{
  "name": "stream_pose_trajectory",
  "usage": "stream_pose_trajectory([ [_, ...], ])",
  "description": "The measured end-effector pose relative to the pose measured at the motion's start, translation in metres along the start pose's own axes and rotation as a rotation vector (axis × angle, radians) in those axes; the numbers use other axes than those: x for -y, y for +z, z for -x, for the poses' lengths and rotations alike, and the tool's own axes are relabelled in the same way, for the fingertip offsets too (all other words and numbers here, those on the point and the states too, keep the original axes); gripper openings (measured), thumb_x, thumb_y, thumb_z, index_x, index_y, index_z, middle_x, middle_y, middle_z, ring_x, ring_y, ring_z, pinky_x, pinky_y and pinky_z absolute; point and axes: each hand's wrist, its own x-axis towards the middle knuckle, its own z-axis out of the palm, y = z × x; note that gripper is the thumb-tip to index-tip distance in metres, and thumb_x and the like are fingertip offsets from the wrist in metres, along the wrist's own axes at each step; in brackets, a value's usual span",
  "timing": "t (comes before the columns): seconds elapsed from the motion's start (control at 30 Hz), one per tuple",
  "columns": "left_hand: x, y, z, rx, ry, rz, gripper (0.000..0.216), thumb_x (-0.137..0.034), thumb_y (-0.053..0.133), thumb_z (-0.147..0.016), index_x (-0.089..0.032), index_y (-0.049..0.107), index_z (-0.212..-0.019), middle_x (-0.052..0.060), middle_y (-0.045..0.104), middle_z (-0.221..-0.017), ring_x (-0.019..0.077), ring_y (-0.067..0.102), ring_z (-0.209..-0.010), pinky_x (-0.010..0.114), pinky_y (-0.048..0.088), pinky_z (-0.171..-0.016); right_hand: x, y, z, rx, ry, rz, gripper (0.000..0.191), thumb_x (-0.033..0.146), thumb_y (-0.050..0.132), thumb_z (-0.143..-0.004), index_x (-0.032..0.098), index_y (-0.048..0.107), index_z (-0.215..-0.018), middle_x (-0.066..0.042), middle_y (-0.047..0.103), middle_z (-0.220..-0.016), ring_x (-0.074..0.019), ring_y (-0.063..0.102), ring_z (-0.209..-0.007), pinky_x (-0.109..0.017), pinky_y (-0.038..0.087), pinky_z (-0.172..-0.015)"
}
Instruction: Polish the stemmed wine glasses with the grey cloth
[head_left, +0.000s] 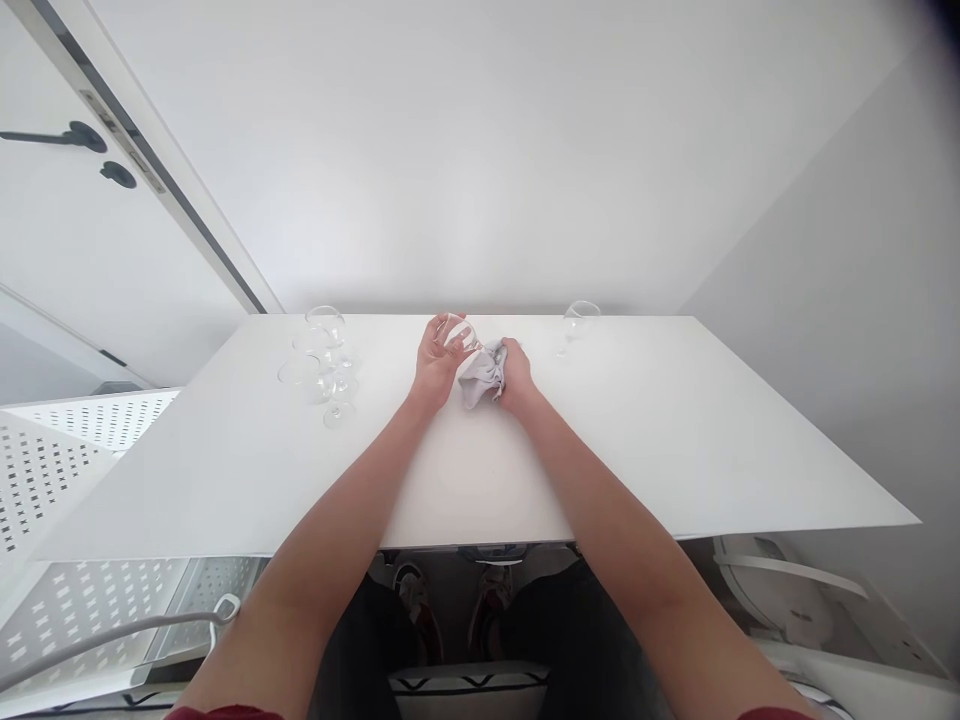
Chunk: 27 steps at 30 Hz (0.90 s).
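Over the middle of the white table, my left hand [439, 358] is closed around the bowl of a clear wine glass [459, 333], which lies tilted on its side. My right hand [516, 372] grips a light grey cloth [484, 375] wrapped about the stem end of that glass. The foot is hidden by the cloth and fingers. To the left stands a group of several clear wine glasses [326, 330], close together. One more wine glass [581, 318] stands upright near the back edge, right of my right hand.
The white table [675, 440] reaches back to a plain wall. A door with a dark handle [82, 137] is at the far left. White perforated baskets [52, 470] stand left of the table. Under it on the right is a round white object [780, 590].
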Motion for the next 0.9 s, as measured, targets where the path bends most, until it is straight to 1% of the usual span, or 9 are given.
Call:
stream_pose_trajectory([
  [0.1, -0.003, -0.001, -0.001, -0.059, 0.002, -0.001, 0.053, -0.041, 0.089, -0.075, -0.030, 0.063, -0.120, 0.011, 0.053, -0.149, 0.0294, 0.057, -0.135, 0.050, 0.052, -0.108, -0.002, 0.001, 0.008, -0.023, -0.303, 0.132, 0.041, 0.063, 0.047, -0.093, 0.025, 0.051, -0.078, -0.001, 0.055, -0.068, -0.0184, 0.055, -0.063, -0.029, 0.045, -0.054],
  [0.2, -0.007, -0.001, -0.001, -0.102, -0.001, -0.012, 0.041, -0.047, 0.082, -0.082, -0.028, 0.066, -0.115, 0.011, 0.056, -0.147, 0.0288, 0.057, -0.137, 0.048, 0.049, -0.112, -0.004, 0.004, 0.019, 0.072, -0.629, 0.207, 0.040, 0.066, 0.053, -0.091, 0.026, 0.056, -0.089, -0.001, 0.060, -0.081, -0.0179, 0.058, -0.079, -0.027, 0.049, -0.068],
  [0.27, -0.008, -0.001, 0.000, -0.091, 0.015, 0.000, 0.042, -0.049, 0.082, -0.081, -0.029, 0.066, -0.115, 0.010, 0.054, -0.150, 0.0294, 0.056, -0.137, 0.047, 0.048, -0.113, -0.005, 0.005, 0.020, 0.091, -0.580, 0.166, 0.038, 0.064, 0.055, -0.091, 0.027, 0.056, -0.091, -0.001, 0.061, -0.082, -0.0185, 0.058, -0.080, -0.028, 0.050, -0.068],
  [0.4, -0.005, 0.001, 0.001, -0.009, 0.005, 0.025, 0.056, -0.046, 0.089, -0.074, -0.029, 0.065, -0.121, 0.010, 0.050, -0.155, 0.0314, 0.057, -0.137, 0.049, 0.049, -0.112, -0.007, 0.005, 0.007, 0.031, -0.132, -0.056, 0.030, 0.052, 0.055, -0.090, 0.024, 0.050, -0.081, -0.002, 0.058, -0.073, -0.0197, 0.059, -0.071, -0.030, 0.051, -0.061],
  [0.47, -0.004, 0.001, 0.001, -0.009, -0.009, 0.027, 0.059, -0.045, 0.091, -0.071, -0.029, 0.064, -0.122, 0.011, 0.052, -0.154, 0.0319, 0.057, -0.136, 0.049, 0.050, -0.111, -0.008, 0.004, 0.001, 0.062, -0.040, -0.103, 0.029, 0.050, 0.054, -0.090, 0.024, 0.048, -0.080, -0.001, 0.058, -0.071, -0.0191, 0.060, -0.068, -0.031, 0.052, -0.061],
  [0.6, -0.004, 0.001, -0.001, -0.120, -0.019, 0.021, 0.050, -0.048, 0.086, -0.078, -0.028, 0.065, -0.119, 0.011, 0.054, -0.152, 0.0310, 0.055, -0.139, 0.048, 0.050, -0.111, -0.007, 0.003, 0.008, 0.019, -0.328, 0.101, 0.037, 0.059, 0.053, -0.091, 0.024, 0.052, -0.079, -0.002, 0.059, -0.073, -0.0195, 0.062, -0.074, -0.031, 0.053, -0.068],
  [0.73, -0.005, -0.002, -0.005, -0.215, -0.016, 0.012, 0.044, -0.056, 0.070, -0.090, -0.026, 0.062, -0.121, 0.011, 0.057, -0.148, 0.0270, 0.054, -0.141, 0.044, 0.049, -0.113, -0.003, 0.008, 0.029, 0.167, -0.712, 0.277, 0.032, 0.060, 0.057, -0.092, 0.028, 0.061, -0.095, -0.004, 0.064, -0.095, -0.0198, 0.061, -0.092, -0.031, 0.051, -0.082],
  [0.8, -0.004, -0.004, -0.006, -0.206, -0.024, 0.015, 0.046, -0.058, 0.067, -0.092, -0.026, 0.061, -0.124, 0.012, 0.059, -0.145, 0.0262, 0.054, -0.140, 0.042, 0.049, -0.113, -0.003, 0.010, 0.032, 0.196, -0.711, 0.282, 0.032, 0.060, 0.059, -0.091, 0.029, 0.061, -0.096, -0.003, 0.064, -0.095, -0.0198, 0.061, -0.091, -0.032, 0.051, -0.083],
  [0.9, -0.004, -0.004, -0.005, -0.122, -0.022, 0.014, 0.051, -0.060, 0.071, -0.087, -0.028, 0.062, -0.126, 0.011, 0.062, -0.143, 0.0271, 0.057, -0.137, 0.043, 0.050, -0.112, -0.005, 0.009, 0.023, 0.143, -0.471, 0.158, 0.039, 0.061, 0.053, -0.092, 0.025, 0.054, -0.080, -0.002, 0.060, -0.080, -0.0194, 0.060, -0.078, -0.032, 0.052, -0.075],
])
